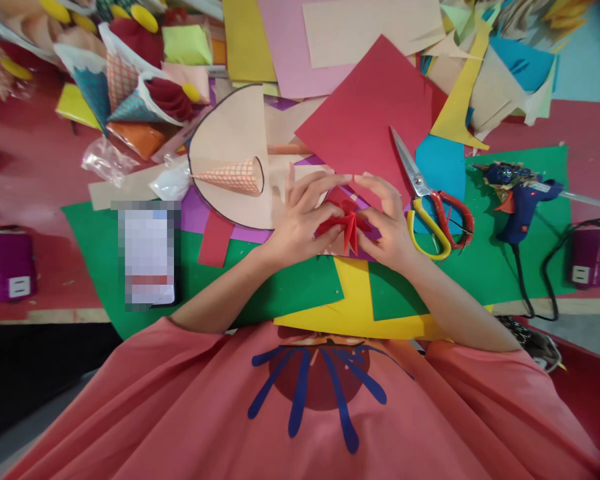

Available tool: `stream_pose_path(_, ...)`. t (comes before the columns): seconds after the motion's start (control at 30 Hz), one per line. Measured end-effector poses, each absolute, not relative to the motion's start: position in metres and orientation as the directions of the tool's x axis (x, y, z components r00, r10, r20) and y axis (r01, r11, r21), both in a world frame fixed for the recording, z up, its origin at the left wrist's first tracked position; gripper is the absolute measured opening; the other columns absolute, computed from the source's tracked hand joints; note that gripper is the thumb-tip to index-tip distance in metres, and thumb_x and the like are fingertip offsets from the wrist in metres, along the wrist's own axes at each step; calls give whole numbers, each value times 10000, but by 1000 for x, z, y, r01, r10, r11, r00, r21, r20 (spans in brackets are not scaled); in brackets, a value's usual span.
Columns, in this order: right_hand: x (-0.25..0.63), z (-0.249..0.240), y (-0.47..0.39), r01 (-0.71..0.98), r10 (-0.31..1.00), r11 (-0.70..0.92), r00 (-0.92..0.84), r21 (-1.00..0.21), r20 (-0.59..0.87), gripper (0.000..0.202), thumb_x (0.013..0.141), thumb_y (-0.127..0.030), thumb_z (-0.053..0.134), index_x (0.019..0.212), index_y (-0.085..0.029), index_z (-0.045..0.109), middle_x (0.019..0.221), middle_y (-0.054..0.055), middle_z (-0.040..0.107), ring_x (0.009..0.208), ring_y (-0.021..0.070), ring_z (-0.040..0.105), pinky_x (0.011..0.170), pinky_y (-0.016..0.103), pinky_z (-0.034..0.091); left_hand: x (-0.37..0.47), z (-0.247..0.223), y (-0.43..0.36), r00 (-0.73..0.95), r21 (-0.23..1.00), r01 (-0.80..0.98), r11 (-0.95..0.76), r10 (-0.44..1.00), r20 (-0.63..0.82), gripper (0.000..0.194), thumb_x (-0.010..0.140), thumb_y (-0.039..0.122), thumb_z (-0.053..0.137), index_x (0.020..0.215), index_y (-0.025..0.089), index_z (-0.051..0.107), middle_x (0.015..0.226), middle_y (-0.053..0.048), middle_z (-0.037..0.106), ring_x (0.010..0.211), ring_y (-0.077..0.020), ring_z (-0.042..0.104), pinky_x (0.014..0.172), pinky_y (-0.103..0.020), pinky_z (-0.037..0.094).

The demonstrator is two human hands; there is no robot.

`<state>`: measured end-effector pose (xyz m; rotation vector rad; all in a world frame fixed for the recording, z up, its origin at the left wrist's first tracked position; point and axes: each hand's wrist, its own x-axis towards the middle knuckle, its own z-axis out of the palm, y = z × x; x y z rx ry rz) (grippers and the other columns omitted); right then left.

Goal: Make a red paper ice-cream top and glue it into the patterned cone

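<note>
Pink shirt (195, 413); left hand (303, 223), right hand (391, 233) pinching red paper (350, 230), folded, sharp-creased, fanned.

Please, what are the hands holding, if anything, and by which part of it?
A piece of folded red paper: the left hand pinches its left side, the right hand its right side.

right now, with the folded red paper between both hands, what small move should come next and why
I would probably press the folds closer together: the left hand and right hand both have fingers on the folded red paper, while its front folds stand spread apart. Neither hand holds the scissors, so both seem free for pressing.
</note>
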<state>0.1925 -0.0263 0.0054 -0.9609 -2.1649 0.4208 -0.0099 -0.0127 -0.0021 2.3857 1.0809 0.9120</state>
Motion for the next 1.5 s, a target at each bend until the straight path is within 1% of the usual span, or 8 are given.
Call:
stream_pose_path(0.13,192,5,-27,513,750,661,-476,-548,459,144,881,-263,541,1021,-286,566,1414,64,495,1366,269,445,1118,501,447,-10,-2,-13,507,550,526,-649,758,410,132,887,337,509,836,251,594,1363,-3,573,1318,-262,475,1220,-641,156)
stream_pose_path(0.33,194,10,-28,523,804,591,-443,-615,396,134,916,-279,462,995,-278,569,1469,30,448,1413,267,404,1134,560,415,-9,-3,-13,488,557,551,-621,782,389,96,857,322,553,806,245,579,1341,-28,589,1306,-277,489,1213,-650,145)
stream_pose_path(0.43,194,13,-29,520,830,547,-438,-655,345,136,901,-358,513,997,-281,571,1475,34,452,1420,285,399,1142,559,399,-8,-3,-13,480,560,549,-621,782,397,71,849,301,559,800,251,561,1277,-22,630,1263,-259,528,1221,-632,139)
stream_pose_path(0.6,193,11,-28,477,796,597,-457,-646,398,82,883,-273,541,954,-244,571,1421,71,518,1374,279,461,1122,522,420,-8,-2,-13,483,589,516,-622,779,399,65,851,292,541,807,247,528,953,-1,697,1041,-204,635,1223,-583,197)
stream_pose_path(0.8,191,6,-25,464,757,651,-465,-601,460,11,883,-229,568,875,-228,561,1341,95,581,1321,266,519,1066,520,469,-8,-1,-14,527,664,451,-597,778,342,67,870,291,511,873,228,531,793,20,654,770,-143,621,1178,-523,332)
stream_pose_path(1.27,192,9,-27,433,829,526,-453,-732,328,171,934,-373,498,918,-234,598,1396,91,553,1315,277,512,1071,548,435,-9,5,-12,554,708,447,-547,790,262,163,900,310,459,793,216,538,780,20,665,781,-131,629,1188,-484,342)
stream_pose_path(1.4,191,12,-27,398,883,431,-369,-810,289,220,973,-349,429,970,-234,615,1210,77,672,1173,214,616,997,454,503,-12,6,-8,534,703,447,-553,796,286,161,917,311,465,812,213,539,782,17,668,789,-128,629,1161,-463,384)
stream_pose_path(1.5,189,12,-26,346,899,374,-363,-861,245,144,934,-307,515,959,-214,622,988,43,723,962,173,684,864,349,555,-12,7,-6,535,700,443,-560,792,294,180,929,318,453,827,205,549,778,22,663,769,-114,621,1147,-446,407)
